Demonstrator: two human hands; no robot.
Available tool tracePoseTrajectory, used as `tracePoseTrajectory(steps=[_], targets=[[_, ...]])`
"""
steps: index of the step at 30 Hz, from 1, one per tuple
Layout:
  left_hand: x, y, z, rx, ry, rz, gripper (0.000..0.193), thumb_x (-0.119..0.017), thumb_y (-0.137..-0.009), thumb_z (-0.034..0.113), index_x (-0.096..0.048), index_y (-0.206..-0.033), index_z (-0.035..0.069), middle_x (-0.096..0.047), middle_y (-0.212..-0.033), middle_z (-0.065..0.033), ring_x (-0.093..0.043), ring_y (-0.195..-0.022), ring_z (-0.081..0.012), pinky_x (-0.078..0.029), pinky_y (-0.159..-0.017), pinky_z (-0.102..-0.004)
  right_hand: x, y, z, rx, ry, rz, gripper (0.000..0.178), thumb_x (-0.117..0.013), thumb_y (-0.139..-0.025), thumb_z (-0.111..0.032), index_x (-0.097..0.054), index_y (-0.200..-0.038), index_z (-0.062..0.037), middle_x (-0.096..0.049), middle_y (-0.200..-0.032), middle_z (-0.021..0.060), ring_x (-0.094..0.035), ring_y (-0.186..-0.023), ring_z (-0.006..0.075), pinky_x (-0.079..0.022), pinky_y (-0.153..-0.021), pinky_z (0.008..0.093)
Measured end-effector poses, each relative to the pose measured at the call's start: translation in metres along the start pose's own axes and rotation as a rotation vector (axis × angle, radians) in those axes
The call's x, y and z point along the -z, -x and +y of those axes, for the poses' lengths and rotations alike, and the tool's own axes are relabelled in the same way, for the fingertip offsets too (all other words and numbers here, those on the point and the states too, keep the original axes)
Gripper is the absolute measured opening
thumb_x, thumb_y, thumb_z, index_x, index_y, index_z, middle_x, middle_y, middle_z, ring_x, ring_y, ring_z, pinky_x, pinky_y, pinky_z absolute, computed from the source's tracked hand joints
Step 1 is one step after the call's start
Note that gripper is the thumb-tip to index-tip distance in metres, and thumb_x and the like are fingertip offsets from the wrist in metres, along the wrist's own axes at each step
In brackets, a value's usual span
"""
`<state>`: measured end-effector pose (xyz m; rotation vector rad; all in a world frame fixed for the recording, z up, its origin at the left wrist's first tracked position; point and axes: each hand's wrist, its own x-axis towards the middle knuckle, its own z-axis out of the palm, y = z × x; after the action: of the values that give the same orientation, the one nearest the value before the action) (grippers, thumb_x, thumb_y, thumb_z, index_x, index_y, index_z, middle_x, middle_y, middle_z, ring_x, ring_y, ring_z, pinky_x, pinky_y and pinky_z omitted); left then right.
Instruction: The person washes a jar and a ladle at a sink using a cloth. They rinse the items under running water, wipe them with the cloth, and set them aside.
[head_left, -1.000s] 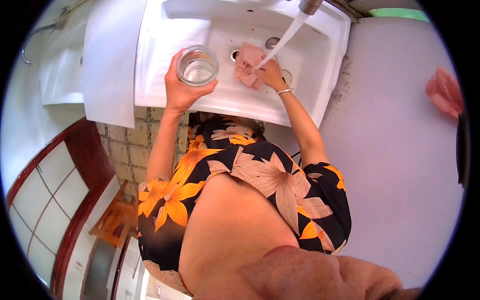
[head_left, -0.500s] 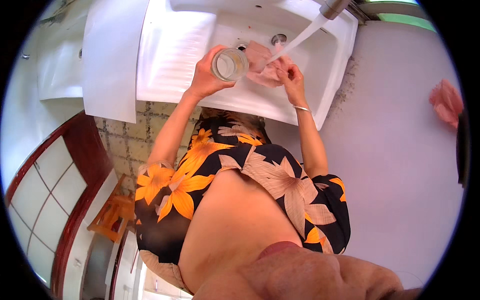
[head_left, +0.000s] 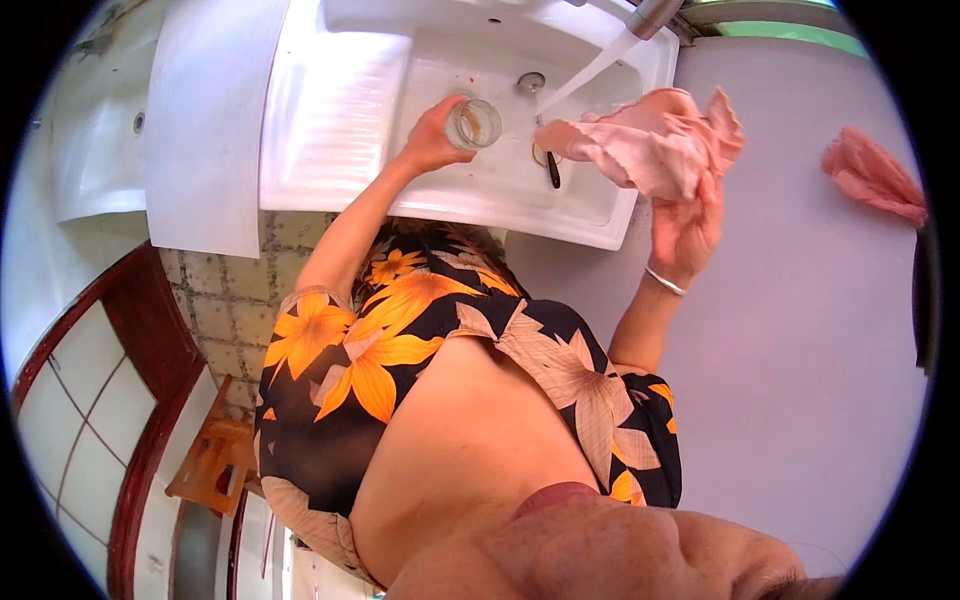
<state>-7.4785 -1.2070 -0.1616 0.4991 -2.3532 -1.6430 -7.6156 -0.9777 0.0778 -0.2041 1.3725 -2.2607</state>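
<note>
A pale grey plane [head_left: 780, 330], wall or surface being hard to tell, fills the right of the frame, while at lower left a dark red frame [head_left: 150, 300] borders white panes beside tan tiles [head_left: 225, 310] with dark, stained joints. Across the upper centre stretches a white sink [head_left: 570, 215], its ribbed draining side bright at left, its bowl at right. You face it in a black garment [head_left: 310, 420] printed with orange and beige flowers. A flat white board [head_left: 205, 120] stands at the sink's left end, with another white basin [head_left: 95, 165] beyond it at upper left; an orange-brown wooden stool [head_left: 212, 465] sits at lower left.

Upper right of centre, a pink cloth [head_left: 665, 140], thin, creased and wavy-edged, spreads over the sink's right corner, the grip of your right hand [head_left: 686, 235] closed on its lower part. A second pink cloth [head_left: 872, 175] lies bunched near the right edge. Water [head_left: 590, 72] streams from a metal faucet [head_left: 652, 15] at the top. Over the bowl, your left hand [head_left: 432, 137] grips a clear glass jar [head_left: 474, 124], mouth up, tinged amber inside. Nearby in the bowl lies a black-handled utensil [head_left: 553, 170]; a silvery bracelet [head_left: 665, 281] circles your right wrist.
</note>
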Motion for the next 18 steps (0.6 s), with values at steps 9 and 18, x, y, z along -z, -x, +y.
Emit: tracePoseTrajectory(steps=[9,18], targets=[[-0.031,-0.011,-0.017,-0.110,0.037,-0.004,0.083,-0.079,-0.049,0.021,-0.044,-0.122,0.003,-0.055,-0.115,-0.0161,-0.054,-0.106,-0.0303,-0.044,-0.091,-0.0365,-0.016,0.016,-0.031,0.055,-0.376,-0.326,0.045,-0.039,-0.092,-0.014,-0.034,-0.132,0.0048,-0.046,-0.130,0.0198,-0.045,-0.121,0.0303,-0.036,-0.101,0.0472],[-0.033,-0.015,0.020,-0.069,0.127,-0.005,0.083,-0.081,-0.049,0.023,-0.045,-0.120,0.004,-0.057,-0.110,-0.0161,-0.056,-0.101,-0.0314,-0.046,-0.088,-0.0372,-0.006,-0.002,0.051,-0.086,-0.102,-0.087,0.042,-0.044,-0.092,-0.019,-0.039,-0.130,-0.0025,-0.051,-0.124,0.0147,-0.050,-0.113,0.0248,-0.040,-0.097,0.0424]])
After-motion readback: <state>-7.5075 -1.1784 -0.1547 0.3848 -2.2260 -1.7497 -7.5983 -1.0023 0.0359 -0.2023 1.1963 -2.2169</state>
